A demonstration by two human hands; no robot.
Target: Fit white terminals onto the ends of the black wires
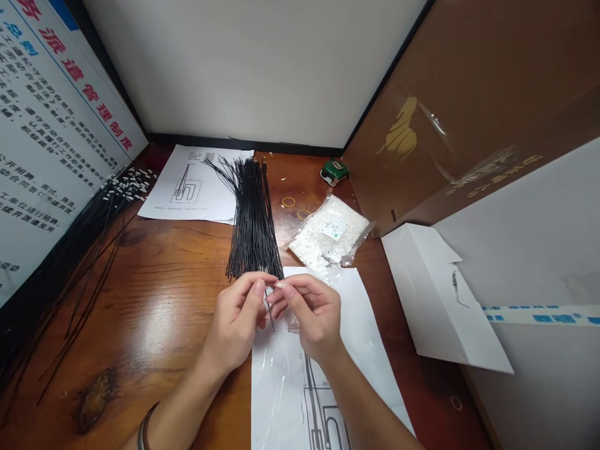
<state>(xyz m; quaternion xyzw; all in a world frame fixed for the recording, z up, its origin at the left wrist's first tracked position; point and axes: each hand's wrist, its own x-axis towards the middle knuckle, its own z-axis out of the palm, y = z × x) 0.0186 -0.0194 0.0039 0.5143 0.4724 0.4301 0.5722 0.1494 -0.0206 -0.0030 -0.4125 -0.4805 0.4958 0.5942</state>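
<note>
Over a printed drawing sheet (276, 400), my two hands meet fingertip to fingertip. My left hand (237, 322) is closed, with thumb and forefinger pinching a thin black wire (271, 317) whose end hangs below the fingers. A tiny white connector housing (280, 284) shows at the pinched thumb and finger of my right hand (321, 315). Fingers partly hide where wire and housing meet, so I cannot tell whether they are joined. Just beyond the hands lies a thick bundle of black wires (253, 219). Right of it rests a clear bag of white housings (328, 231).
At left, black wires with white ends (124, 187) lie against a printed board (56, 106). Another drawing sheet (187, 200) is behind. A green tape measure (334, 172) and yellow rubber bands (288, 202) sit at the back. A brown box (469, 81) and white carton flap (435, 294) border the right.
</note>
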